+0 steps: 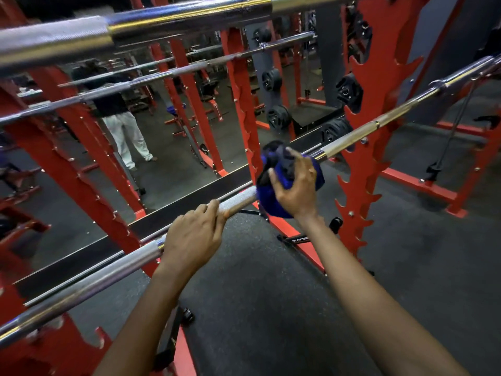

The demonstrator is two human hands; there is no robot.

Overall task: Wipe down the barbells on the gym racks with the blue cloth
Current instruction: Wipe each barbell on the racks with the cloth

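Both gripping: left hand [193,234] barbell [349,138], right hand [295,189] cloth [271,204]

The long chrome steel barbell [89,287] disappears inside the curled fingers of the left hand [193,236] and again inside the bunched blue cloth [271,206] gripped by the right hand [296,189]. Beyond both hands its ends run off the frame. Above the hands, a thick silver bar [162,20] is blurred and cut by the top edge. White lettering [299,240] on the black frame beside the right forearm ends hidden behind that forearm.
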